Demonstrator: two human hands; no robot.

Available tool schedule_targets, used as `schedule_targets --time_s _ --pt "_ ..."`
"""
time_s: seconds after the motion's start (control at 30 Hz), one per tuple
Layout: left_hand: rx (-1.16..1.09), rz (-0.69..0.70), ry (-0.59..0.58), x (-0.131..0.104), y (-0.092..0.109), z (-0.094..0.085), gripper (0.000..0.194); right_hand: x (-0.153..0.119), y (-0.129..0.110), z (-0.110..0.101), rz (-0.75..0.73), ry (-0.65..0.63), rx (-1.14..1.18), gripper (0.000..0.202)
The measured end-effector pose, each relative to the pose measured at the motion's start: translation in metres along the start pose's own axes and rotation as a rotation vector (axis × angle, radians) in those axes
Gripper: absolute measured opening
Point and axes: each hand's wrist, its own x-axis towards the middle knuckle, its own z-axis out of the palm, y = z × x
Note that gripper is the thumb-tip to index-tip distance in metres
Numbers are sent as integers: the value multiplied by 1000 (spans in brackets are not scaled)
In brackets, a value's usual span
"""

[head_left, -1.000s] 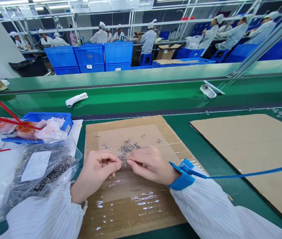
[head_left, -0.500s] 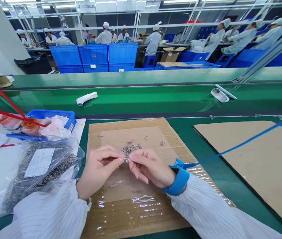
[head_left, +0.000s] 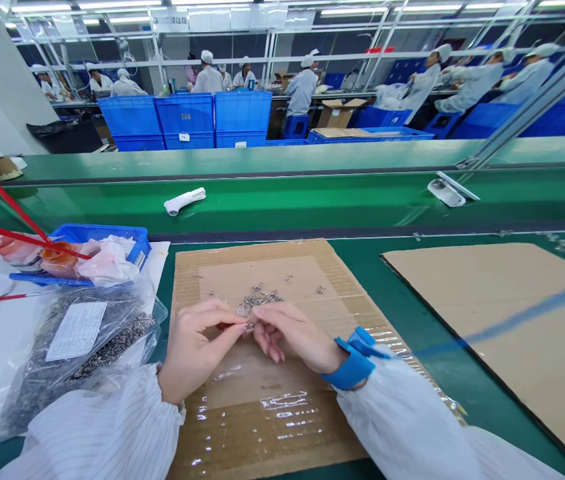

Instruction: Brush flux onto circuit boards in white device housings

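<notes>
A small metal piece (head_left: 249,327) sits at the fingertips of the left hand (head_left: 195,350), pinched between thumb and forefinger. It is tiny, and the fingers hide most of it, so a slight slip of that pinch could drop it onto the cardboard sheet (head_left: 292,430) beneath, where it might be lost among look-alikes. The right hand (head_left: 298,333) is at the piece's 3 o'clock, its thumb and fingers curled inward, close by; whether it touches the piece or grips anything is hidden. A knock from those fingers could twist the piece out of line.

The pile of metal pieces (head_left: 261,298) lies just beyond, at 1 o'clock from the piece, near enough for a dipping knuckle to scatter it. A loose piece (head_left: 321,289) lies apart at 2 o'clock.

Farther out, the blue wrist strap (head_left: 350,365) circles the right wrist at 4 o'clock, and its blurred blue cord (head_left: 522,320) runs off toward 3 o'clock; if it sagged, it could drag across the table (head_left: 360,257). A clear plastic bag (head_left: 27,393) of dark metal bits rests at 9 o'clock, beyond the left hand.
</notes>
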Motion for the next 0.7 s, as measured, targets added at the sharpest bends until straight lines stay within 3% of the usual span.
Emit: schedule_targets --time_s 0.07,0.1,0.2,0.33,0.53,0.7 --pt "40 27 55 0 -1 0 11 0 -3 0 -68 162 -101 41" --pt "62 44 77 0 -2 0 11 -1 -4 1 -81 185 -123 44" --pt "129 106 93 -1 -2 0 12 -3 -2 6 -65 87 -179 44" --pt "190 182 29 -4 -3 2 13 -5 4 15 -78 -7 -171 37" --pt "212 197 28 -3 -5 1 12 -2 6 14 25 -28 7 21" --pt "199 151 4 -1 -4 -2 10 -4 3 12 25 -52 -233 21"
